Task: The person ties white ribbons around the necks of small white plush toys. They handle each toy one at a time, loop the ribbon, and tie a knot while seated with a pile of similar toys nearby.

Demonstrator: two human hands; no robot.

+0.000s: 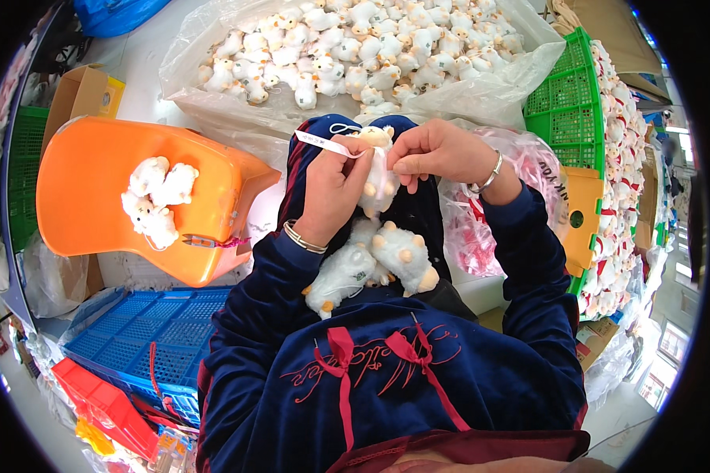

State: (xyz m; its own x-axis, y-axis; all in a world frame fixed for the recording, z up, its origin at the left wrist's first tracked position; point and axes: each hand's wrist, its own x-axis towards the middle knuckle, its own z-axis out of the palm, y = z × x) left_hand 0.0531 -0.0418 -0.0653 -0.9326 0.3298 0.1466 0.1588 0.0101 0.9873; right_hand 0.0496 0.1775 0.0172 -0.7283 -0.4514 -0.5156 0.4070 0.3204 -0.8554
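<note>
Holding a small white plush toy point(379, 177) above the lap, both hands met at chest height. Left hand point(331, 189) had its fingers clenched on the toy's side and on a white ribbon tag point(323, 143). Right hand point(438, 154) pinched the toy's upper edge between thumb and fingers. Two more white plush toys point(375, 264) lay in the lap. Orange plastic chair point(95, 169) to the left carried three toys; clear bag of toys point(355, 43) lay ahead.
</note>
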